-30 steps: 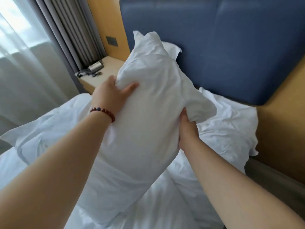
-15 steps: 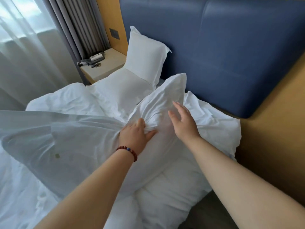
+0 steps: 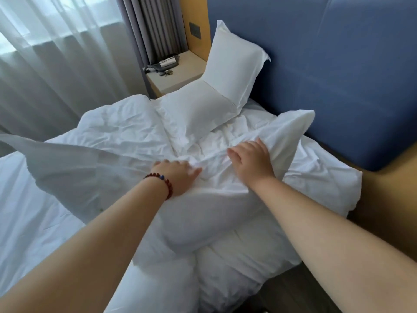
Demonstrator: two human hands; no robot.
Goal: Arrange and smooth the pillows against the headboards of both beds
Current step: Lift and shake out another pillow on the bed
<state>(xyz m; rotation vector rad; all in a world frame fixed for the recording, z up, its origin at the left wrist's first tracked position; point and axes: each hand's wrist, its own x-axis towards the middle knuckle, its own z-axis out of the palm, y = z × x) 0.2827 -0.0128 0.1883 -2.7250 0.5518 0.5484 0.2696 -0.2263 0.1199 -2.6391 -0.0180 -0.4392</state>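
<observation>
**Both hands on the near pillow, at the headboard end of the bed**

Left hand (image 3: 178, 177), a bead bracelet (image 3: 165, 184) on its wrist, presses down on the near pillow (image 3: 225, 211). Its fingertips are sunk in the folds, so I cannot tell whether they pinch the cloth. The right hand (image 3: 252, 161) lies loose and spread against the pillow's raised end, which points at the blue headboard (image 3: 338, 75).

This pillow lies slantwise on a second flat pillow (image 3: 327, 177), and its empty case flap (image 3: 56, 159) trails left over the rumpled duvet (image 3: 117, 127). Further along, one pillow (image 3: 234, 62) stands against the headboard with another (image 3: 198, 107) flat before it. Beyond them, a nightstand (image 3: 180, 73) bears small dark items, beside the curtains (image 3: 56, 64).
</observation>
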